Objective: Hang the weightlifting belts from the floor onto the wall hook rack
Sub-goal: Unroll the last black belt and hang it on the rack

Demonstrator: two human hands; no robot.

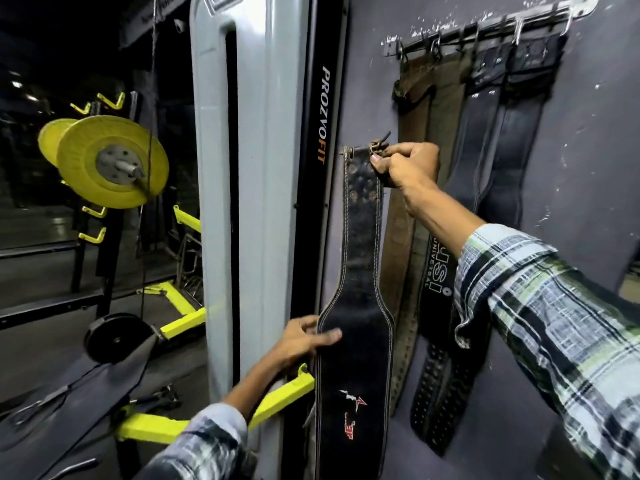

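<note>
Plaid sleeves (540,327) are seen at the lower and right edges of the view, one on each forearm. A black belt (356,341) with pale stitching is held upright in front of the grey wall (588,140). Its buckle end (375,150) is pinched by the right hand (408,168), whose fingers are curled round the metal buckle at the top of the strap. The wide middle section of the same belt is gripped at its left edge by the left hand (304,341), with the thumb laid across the front face and the fingers wrapped behind. The lower end of the belt is cut off by the bottom of the view.

Up and to the right of the held belt, a metal hook rack (485,29) is fixed to the wall. Four belts are hung from it side by side: two brown belts (426,98) and two dark belts (512,116). To the left, a grey machine column (249,168) lettered PROZVOFIT is seen, and beyond it yellow weight plates (107,161) on a bar.
</note>
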